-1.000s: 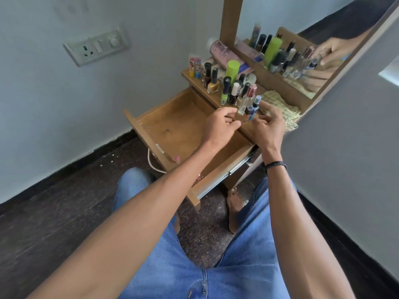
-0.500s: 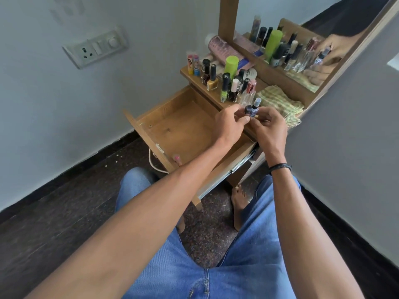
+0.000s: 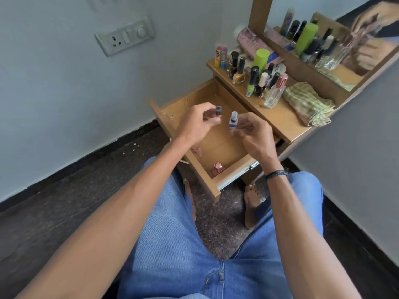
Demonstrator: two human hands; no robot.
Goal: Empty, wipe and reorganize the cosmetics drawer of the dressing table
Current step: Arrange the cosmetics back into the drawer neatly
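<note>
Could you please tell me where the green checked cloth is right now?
In the head view the cloth lies folded on the tabletop at upper right, just right of the clear glass bottle and below the mirror.

Two small bottles, earlier at the near end of the tabletop [image 3: 278, 117] row: dark bottle [image 3: 217, 112] now pinched in left hand [image 3: 195, 124], blue white-capped bottle [image 3: 233, 121] in right hand [image 3: 254, 137], both hands drawn back, apart, over the open drawer [image 3: 224, 147].
</note>
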